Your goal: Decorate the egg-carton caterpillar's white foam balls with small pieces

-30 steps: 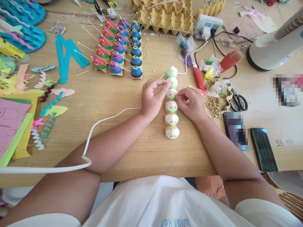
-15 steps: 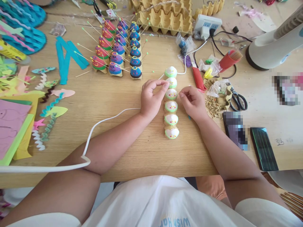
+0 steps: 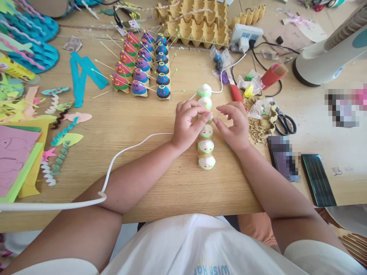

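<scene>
Spanning the view, the counter (image 3: 172,191) carries a white appliance (image 3: 318,63) at right, egg cartons (image 3: 197,33) and a cable (image 3: 57,206) crossing the left forearm (image 3: 143,173). Six white-topped cups (image 3: 206,146) stand in a central row, partly hidden by the left hand (image 3: 189,124), thumb and forefinger together, anything between indiscernible. Beside them, the right hand (image 3: 235,124) has fingers apart. Scissors (image 3: 282,119) lie farther right.

Egg-carton cups (image 3: 206,146), six, in one straight row, upright on the table (image 3: 160,191), running near to far. Domes white; lower bands pale green; tan card beneath. Small red and yellow marks on nearer fronts. Third from far end partly hidden.
</scene>
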Motion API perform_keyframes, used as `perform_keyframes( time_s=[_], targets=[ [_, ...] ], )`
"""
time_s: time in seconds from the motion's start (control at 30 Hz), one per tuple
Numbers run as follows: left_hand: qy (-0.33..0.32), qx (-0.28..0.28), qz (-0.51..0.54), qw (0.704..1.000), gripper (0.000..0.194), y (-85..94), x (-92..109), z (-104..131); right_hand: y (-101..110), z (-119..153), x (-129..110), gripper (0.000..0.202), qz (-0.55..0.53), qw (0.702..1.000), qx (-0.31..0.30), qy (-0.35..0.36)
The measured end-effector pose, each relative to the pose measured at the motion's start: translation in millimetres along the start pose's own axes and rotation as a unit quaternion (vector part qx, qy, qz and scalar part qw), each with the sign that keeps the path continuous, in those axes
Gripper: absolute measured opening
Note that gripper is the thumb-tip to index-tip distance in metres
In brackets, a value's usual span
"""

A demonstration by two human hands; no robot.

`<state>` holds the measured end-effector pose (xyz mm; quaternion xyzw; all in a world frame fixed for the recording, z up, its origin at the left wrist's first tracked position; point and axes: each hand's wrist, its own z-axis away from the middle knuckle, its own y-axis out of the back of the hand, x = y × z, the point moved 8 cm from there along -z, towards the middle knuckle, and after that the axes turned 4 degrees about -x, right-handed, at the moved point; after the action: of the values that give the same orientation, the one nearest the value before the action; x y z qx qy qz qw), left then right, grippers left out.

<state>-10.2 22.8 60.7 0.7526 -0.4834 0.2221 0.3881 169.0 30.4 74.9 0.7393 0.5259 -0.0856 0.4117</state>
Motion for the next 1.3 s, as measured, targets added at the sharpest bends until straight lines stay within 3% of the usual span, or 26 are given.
perform_keyframes(
  time_s=[0.27, 0.67, 0.8, 0.93, 1.13, 1.3],
  targets=[
    [-0.016, -0.025, 0.006, 1.0, 0.042, -4.2, 7, 1, 0, 4, -15, 0.018, 0.061, 0.996, 0.016, 0.058],
    [-0.02, -0.033, -0.007, 0.999, 0.045, -4.5, 10, 1, 0, 3, -26, 0.01, 0.047, 0.993, 0.028, 0.108],
    [-0.001, -0.02, -0.014, 1.0, 0.052, -2.2, 8, 1, 0, 2, -22, 0.005, 0.041, 0.996, 0.016, 0.075],
    [0.039, -0.005, -0.024, 0.999, 0.056, 0.6, 2, 1, 1, 1, -13, 0.018, 0.007, 1.0, 0.013, 0.026],
    [0.026, -0.018, -0.004, 0.999, 0.04, -1.0, 3, 1, -2, 1, -2, 0.033, -0.012, 0.999, -0.008, -0.037],
    [0.008, -0.046, -0.016, 0.999, 0.029, -5.1, 8, 1, -4, 1, -3, 0.037, -0.023, 0.998, -0.014, -0.048]
  ],
)
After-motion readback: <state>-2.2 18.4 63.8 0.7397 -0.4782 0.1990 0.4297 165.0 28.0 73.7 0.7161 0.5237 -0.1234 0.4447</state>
